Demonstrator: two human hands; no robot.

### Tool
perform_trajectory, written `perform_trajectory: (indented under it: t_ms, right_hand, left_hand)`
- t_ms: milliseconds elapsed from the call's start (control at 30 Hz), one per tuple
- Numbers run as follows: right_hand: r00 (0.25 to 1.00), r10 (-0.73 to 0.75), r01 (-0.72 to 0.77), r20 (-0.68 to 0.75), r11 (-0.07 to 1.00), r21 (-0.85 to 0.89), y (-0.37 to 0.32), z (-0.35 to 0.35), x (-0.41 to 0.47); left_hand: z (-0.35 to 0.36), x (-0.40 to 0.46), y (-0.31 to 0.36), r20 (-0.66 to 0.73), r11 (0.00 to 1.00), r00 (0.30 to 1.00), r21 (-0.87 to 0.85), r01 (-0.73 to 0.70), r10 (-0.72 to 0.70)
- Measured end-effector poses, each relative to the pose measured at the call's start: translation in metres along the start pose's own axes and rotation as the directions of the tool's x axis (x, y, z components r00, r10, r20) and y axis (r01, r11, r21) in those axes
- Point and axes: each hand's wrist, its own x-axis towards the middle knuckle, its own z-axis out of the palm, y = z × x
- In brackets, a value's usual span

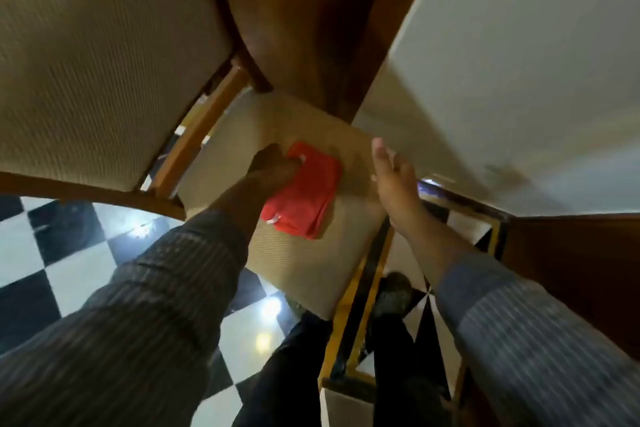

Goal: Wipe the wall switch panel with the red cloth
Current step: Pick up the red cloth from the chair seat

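A folded red cloth [304,191] lies on the beige woven seat [294,263] of a wooden chair. My left hand [273,166] rests on the cloth's upper left corner, fingers curled onto it. My right hand [393,173] hovers to the right of the cloth, fingers apart and holding nothing, close to the white wall [519,97]. No switch panel is in view.
The chair's padded backrest [97,66] fills the upper left. A dark wooden panel [311,28] stands behind the seat. Below lies a black-and-white checkered floor [69,253], and my legs and a shoe [391,295] show beside the chair's yellow wooden frame [349,305].
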Motion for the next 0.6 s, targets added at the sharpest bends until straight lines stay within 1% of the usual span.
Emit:
perform_trajectory:
  t_ms: [33, 67, 100, 133, 200, 267, 367, 467, 600]
  right_hand:
    - [0.998, 0.059, -0.058, 0.007, 0.996, -0.07, 0.02, 0.027, 0.018]
    - [0.996, 0.09, -0.089, 0.002, 0.988, -0.126, 0.023, 0.037, 0.025]
    - [0.989, 0.141, -0.132, 0.04, 0.975, -0.176, 0.025, 0.041, 0.025]
    - [0.977, 0.196, -0.177, 0.084, 0.966, -0.191, 0.034, 0.053, 0.029]
    - [0.953, 0.254, -0.215, 0.165, 0.951, -0.222, 0.048, 0.074, 0.038]
    - [0.951, 0.26, -0.227, 0.171, 0.956, -0.187, 0.067, 0.092, 0.047]
    - [0.973, 0.22, -0.214, 0.076, 0.974, -0.079, 0.074, 0.108, 0.051]
    - [0.974, 0.218, -0.214, 0.057, 0.974, -0.078, 0.072, 0.113, 0.058]
    - [0.97, 0.233, -0.236, 0.066, 0.971, 0.033, 0.059, 0.096, 0.052]
  left_hand:
    - [0.01, 0.019, -0.018, 0.004, 0.999, 1.0, 0.025, 0.026, -0.027]
    - [0.012, 0.028, -0.022, -0.013, 1.0, 1.0, 0.024, 0.008, -0.008]
    - [0.013, 0.028, -0.024, 0.002, 0.999, 1.0, 0.05, 0.008, -0.008]
    - [0.018, 0.032, -0.03, 0.021, 0.998, 1.0, 0.066, 0.015, -0.016]
    - [0.028, 0.043, -0.039, 0.024, 0.997, 1.0, 0.079, 0.006, -0.008]
    - [0.041, 0.051, -0.051, -0.016, 0.999, 1.0, 0.042, 0.026, -0.025]
    - [0.048, 0.059, -0.056, -0.026, 0.997, 0.998, -0.061, 0.051, -0.053]
    - [0.049, 0.061, -0.055, 0.049, 0.98, 0.996, -0.184, 0.081, -0.074]
    - [0.044, 0.041, -0.043, 0.097, 0.933, 0.992, -0.343, 0.107, -0.078]
